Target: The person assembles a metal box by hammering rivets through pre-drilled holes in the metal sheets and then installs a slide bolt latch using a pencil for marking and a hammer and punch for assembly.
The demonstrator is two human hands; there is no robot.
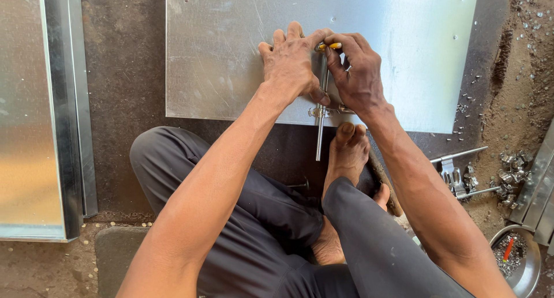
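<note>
At four o'clock a metal bowl holds small screws, while both hands pinch a rod latch whose long axis runs twelve-to-six on the metal sheet.

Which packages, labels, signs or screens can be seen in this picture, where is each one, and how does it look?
None of these is in view: no package, label, sign or screen.
The scene holds only bare things: a plain sheet of metal on the ground, a sliding door bolt at its near edge under the left hand and right hand, loose small metal parts on the right, and a round metal bowl at the lower right.
</note>
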